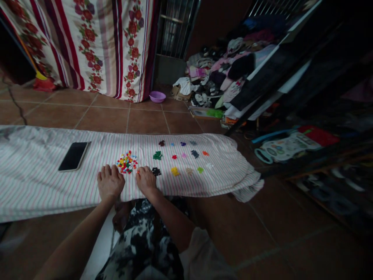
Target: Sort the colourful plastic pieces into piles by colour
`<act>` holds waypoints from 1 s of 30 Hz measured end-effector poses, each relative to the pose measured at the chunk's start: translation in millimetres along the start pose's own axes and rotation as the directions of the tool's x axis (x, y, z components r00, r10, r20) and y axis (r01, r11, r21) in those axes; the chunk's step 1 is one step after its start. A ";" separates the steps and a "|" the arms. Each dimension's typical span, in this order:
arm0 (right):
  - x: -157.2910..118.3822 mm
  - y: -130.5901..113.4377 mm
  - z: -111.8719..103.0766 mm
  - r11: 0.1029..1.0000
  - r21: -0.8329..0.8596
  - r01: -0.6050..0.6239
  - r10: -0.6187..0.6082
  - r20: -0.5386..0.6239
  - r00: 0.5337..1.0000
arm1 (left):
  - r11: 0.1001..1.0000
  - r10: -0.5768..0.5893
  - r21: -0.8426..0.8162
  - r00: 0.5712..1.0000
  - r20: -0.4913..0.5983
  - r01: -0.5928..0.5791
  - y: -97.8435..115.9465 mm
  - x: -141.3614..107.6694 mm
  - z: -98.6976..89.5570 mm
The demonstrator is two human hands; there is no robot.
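A mixed pile of small multicoloured beads [127, 162] lies on the striped cloth [96, 186]. My left hand [110, 182] rests on the cloth at the pile's near left side, fingers down and holding nothing visible. At the near right side, the fingers of my right hand [146, 181] are drawn together, with an orange bit showing at their tips. Beads sorted by colour lie to the right: black beads [156, 171] next to my right hand, then green beads [157, 155], yellow beads [175, 171], red beads [174, 157] and several other small groups.
A phone [74, 156] with a dark screen lies on the cloth to the left. Beyond the cloth, a purple basin [157, 97] stands on the tiled floor by a floral curtain [107, 50]. Heaped clothes [215, 74] are at the back right, and a dark rack [309, 179] stands at right.
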State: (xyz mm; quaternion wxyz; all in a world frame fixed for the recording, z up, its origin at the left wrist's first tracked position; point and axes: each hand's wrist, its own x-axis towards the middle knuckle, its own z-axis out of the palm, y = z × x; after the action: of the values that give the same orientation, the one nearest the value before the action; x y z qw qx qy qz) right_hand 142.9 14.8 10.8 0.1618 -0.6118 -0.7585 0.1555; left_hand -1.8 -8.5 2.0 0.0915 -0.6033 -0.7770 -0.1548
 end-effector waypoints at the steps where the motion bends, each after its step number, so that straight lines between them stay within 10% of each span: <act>1: -1.3 0.7 0.1 1.000 0.000 0.007 -0.007 -0.005 1.000 | 1.000 0.000 -0.003 1.000 0.002 0.000 0.1 -0.1 -0.3; 20: -26.0 31.0 -28.3 0.937 0.327 0.122 -0.077 -0.148 0.986 | 0.999 0.020 0.042 1.000 -0.004 -0.020 4.2 -0.8 -10.6; 30: 1.5 163.6 -97.3 0.911 0.412 0.025 0.222 -0.541 0.811 | 0.996 0.024 0.082 1.000 0.019 -0.026 4.8 -0.1 -11.1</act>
State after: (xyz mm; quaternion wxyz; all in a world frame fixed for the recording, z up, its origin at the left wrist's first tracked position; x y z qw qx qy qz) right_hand 328.6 53.2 27.3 0.4967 -0.6228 -0.5918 0.1231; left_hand 2.4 -11.4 13.0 0.1110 -0.6100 -0.7760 -0.1160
